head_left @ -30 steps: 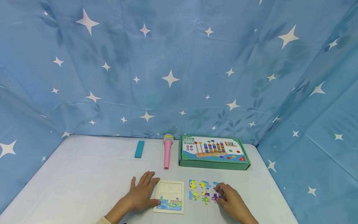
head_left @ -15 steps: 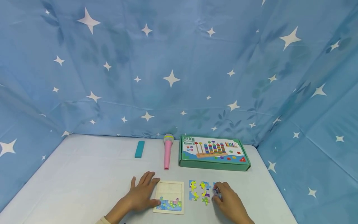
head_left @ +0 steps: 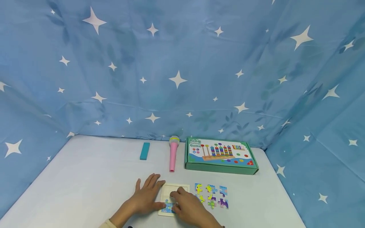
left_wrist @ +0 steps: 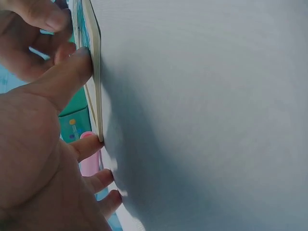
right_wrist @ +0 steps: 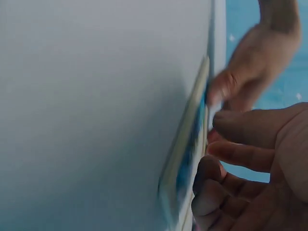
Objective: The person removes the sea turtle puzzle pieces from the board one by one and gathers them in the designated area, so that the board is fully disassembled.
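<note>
My left hand (head_left: 146,197) lies spread beside a square wooden puzzle tray (head_left: 163,190). Its thumb rests on the tray's left edge, and the index finger touches near the upper left corner, as the left wrist view shows at the wooden rim (left_wrist: 97,79). Blue puzzle pieces (head_left: 168,206) lie along the tray's lower part. Over the tray's right half is my right hand (head_left: 189,207), fingers bent, covering part of the pieces. In the right wrist view its thumb (right_wrist: 250,127) and fingers hover close to the tray (right_wrist: 185,144); no piece shows between them.
Several loose jigsaw pieces (head_left: 223,203) lie in two rows right of the tray. Behind them stands a green ring game box (head_left: 222,168). A pink toy microphone (head_left: 173,155) and a teal block (head_left: 144,151) lie farther back, before a starry blue curtain (head_left: 176,104).
My right hand has moved left from the purple piece at the right of the loose rows to above the tray. That piece still lies there. The left hand has stayed at the tray.
</note>
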